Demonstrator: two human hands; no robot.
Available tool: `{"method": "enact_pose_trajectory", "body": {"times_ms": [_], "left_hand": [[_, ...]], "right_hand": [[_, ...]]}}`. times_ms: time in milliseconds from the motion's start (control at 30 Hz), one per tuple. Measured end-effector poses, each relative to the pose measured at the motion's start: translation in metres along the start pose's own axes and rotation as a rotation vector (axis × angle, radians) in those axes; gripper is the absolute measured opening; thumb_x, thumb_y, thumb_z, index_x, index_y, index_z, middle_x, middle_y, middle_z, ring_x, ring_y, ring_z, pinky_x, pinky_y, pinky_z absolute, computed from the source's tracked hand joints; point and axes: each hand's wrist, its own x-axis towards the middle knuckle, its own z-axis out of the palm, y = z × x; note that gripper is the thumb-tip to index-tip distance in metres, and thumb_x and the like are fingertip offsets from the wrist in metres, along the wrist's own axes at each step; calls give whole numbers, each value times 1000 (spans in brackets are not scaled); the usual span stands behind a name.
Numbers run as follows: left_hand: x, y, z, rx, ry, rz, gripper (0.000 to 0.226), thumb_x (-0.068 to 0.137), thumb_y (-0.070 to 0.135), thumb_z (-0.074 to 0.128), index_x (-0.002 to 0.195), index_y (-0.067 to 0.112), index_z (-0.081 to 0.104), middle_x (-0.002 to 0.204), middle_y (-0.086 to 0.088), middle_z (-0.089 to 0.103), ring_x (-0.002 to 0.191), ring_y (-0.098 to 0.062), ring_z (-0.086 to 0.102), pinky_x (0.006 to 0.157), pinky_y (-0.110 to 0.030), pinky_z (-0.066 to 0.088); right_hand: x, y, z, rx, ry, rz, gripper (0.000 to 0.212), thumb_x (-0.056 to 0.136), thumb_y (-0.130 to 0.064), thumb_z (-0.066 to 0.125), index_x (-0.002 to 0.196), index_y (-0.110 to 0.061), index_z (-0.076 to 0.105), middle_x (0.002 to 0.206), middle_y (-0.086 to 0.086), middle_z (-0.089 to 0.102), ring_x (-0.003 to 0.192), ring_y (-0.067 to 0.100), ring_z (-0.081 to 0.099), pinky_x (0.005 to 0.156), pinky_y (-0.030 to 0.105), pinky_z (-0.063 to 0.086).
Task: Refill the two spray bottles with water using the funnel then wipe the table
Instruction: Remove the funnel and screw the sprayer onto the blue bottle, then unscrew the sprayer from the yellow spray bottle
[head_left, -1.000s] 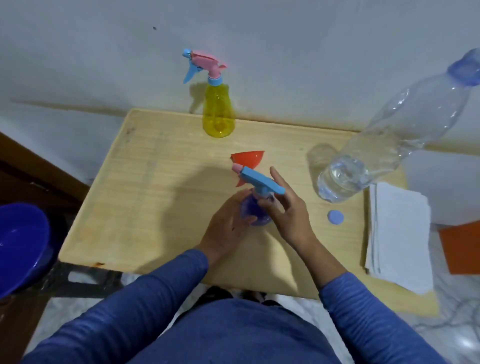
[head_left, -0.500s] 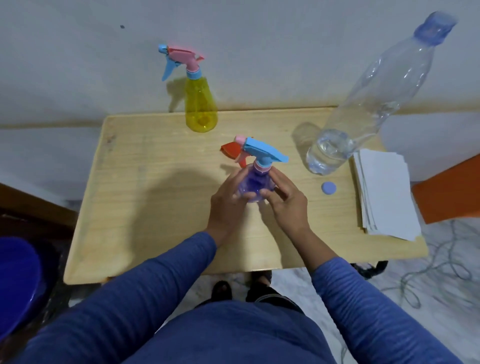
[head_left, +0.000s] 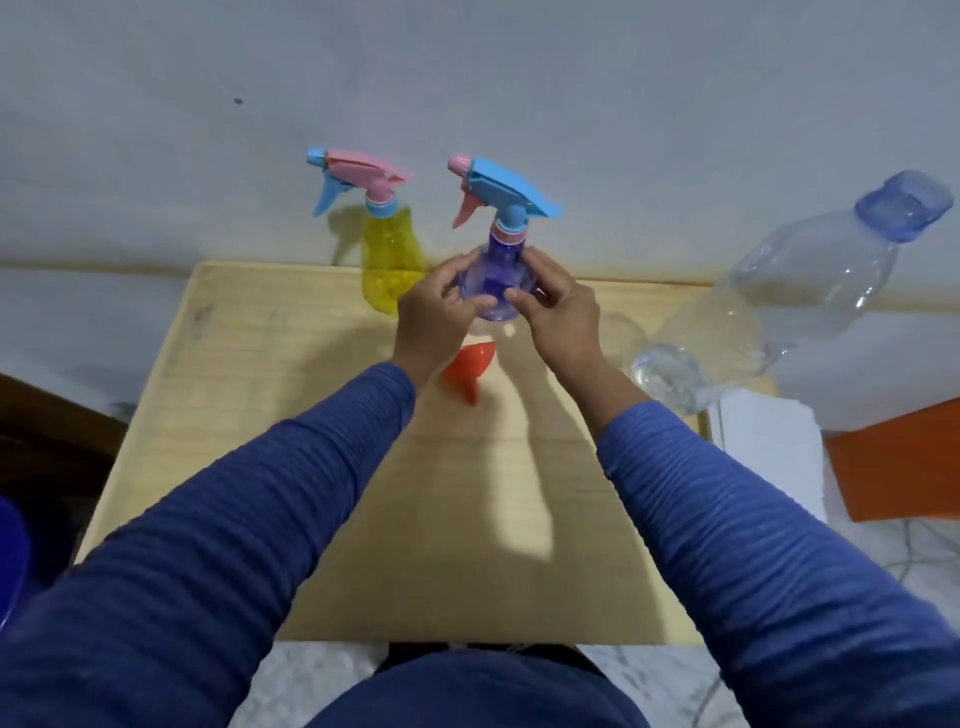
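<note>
Both hands were grasping the purple spray bottle (head_left: 491, 283) and held it up above the far part of the wooden table (head_left: 291, 374). The left hand (head_left: 434, 317) curled its fingers around the left side of the round body, and the right hand (head_left: 561, 312) did the same at the right side, with the thumb on the front. The blue trigger head (head_left: 506, 195) sat on the neck, its pink nozzle pointing to about 10 o'clock.

The yellow spray bottle (head_left: 387, 260) stood at the far edge, at 10 o'clock from the purple one, just beside the left hand. The orange funnel (head_left: 467, 366) lay on its side on the table at 6 o'clock from the held bottle, partly behind the left wrist. The big clear water bottle (head_left: 779, 301) leaned at 3 o'clock, with little water at its bottom.

I judge the purple bottle to be light and of thin, stiff plastic, perhaps slippery if wet. The wide body is a good place to hold it, with the collar under the trigger head for unscrewing.

How much water was inside either spray bottle was hard to make out. The white paper stack (head_left: 769, 447) was partly covered by the right sleeve, and the cap of the water bottle was not visible.
</note>
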Motion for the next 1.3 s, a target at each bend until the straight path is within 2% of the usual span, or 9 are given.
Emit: {"method": "enact_pose_trajectory", "body": {"times_ms": [100,200,367,500,733,867,1067,1133,1300], "left_hand": [[19,-14,-1,153,32,-44,50,69,25,73,117,27,62,87,6,62,81,-11,58,78,-27,49],[30,-29,1,136,42,-52,46,62,37,72,105,32,60,90,8,63,88,-21,63,83,-34,50],[40,-47,9,114,62,-130,44,75,11,72,113,27,59,97,10,62,96,-11,60,87,-26,50],[46,-56,14,63,49,-133,48,77,3,70,116,25,56,105,9,61,101,-9,58,90,-20,48],[51,-64,18,20,71,-165,47,76,1,71,119,17,56,111,4,61,104,-9,59,91,-19,48],[48,-60,18,68,64,-163,49,79,7,71,123,19,55,109,7,60,100,-6,58,90,-17,47],[42,-38,9,318,-91,-187,55,85,16,64,136,19,42,129,-1,56,116,-17,53,92,-21,37],[40,-25,5,479,-127,-195,55,86,19,62,136,12,40,132,-8,55,119,-26,52,91,-25,37],[37,-4,-10,784,-234,-270,43,94,29,52,125,-1,51,129,-17,56,119,-32,51,98,-34,38]], "right_hand": [[24,12,11,-16,-53,23,52,76,5,67,125,-11,59,134,12,56,123,24,54,106,40,43],[39,24,18,-26,-91,61,52,76,4,67,124,-12,60,131,8,58,121,20,55,107,37,42],[52,38,23,-80,-120,96,51,77,2,68,124,-17,60,127,2,61,116,14,56,104,31,44],[58,47,24,-130,-123,75,53,77,1,68,126,-20,58,124,0,63,112,13,58,101,29,46],[66,50,25,-177,-148,32,53,78,1,67,126,-19,58,120,-1,64,101,4,54,94,18,45],[63,46,25,-226,-161,24,54,80,-3,66,129,-19,54,125,-1,61,105,9,54,99,30,46],[59,32,16,-599,-271,111,74,81,-29,68,142,-8,31,142,11,45,129,26,43,98,29,37],[59,22,9,-735,-312,149,63,85,-31,63,136,-2,39,139,16,47,128,30,43,98,33,38],[54,-8,2,-1088,-433,260,29,88,-20,52,111,-2,56,120,16,59,108,31,57,75,30,41]]}}
